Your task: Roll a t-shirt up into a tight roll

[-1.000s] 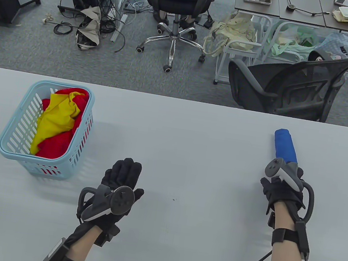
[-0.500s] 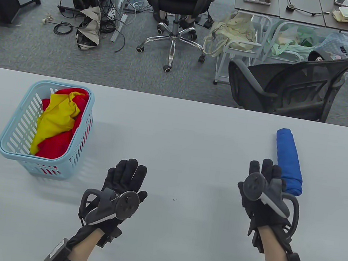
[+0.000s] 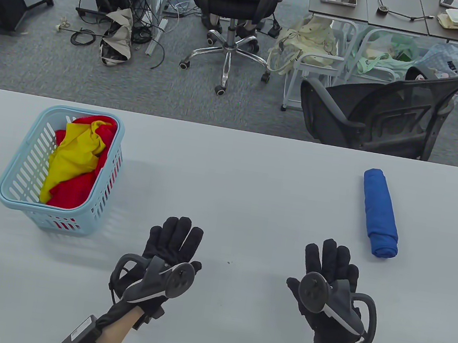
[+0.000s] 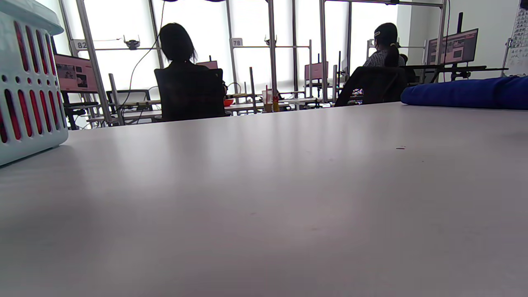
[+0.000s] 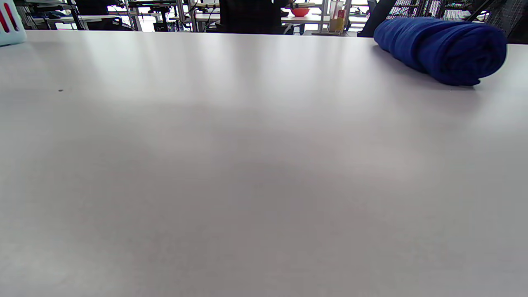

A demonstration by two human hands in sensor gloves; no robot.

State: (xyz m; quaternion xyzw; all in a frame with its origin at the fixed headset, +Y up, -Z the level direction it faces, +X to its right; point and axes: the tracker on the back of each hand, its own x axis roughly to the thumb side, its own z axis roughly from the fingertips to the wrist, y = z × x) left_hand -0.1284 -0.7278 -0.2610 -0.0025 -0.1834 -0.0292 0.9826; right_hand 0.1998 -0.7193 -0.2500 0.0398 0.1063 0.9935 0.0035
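T-shirt roll (image 3: 380, 213): blue, tight, lying right of the basket, long axis running away from the person, slightly slanted
Right hand (image 3: 326, 288): flat, released, near the roll
Left hand (image 3: 168, 256): flat, holding nothing
Basket (image 3: 19, 176): red and yellow cloth (image 3: 73, 158) inside

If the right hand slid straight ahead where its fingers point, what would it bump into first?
Probably nothing: the right hand points up the bare table, and the blue roll lies off to its right. It might just graze the roll.
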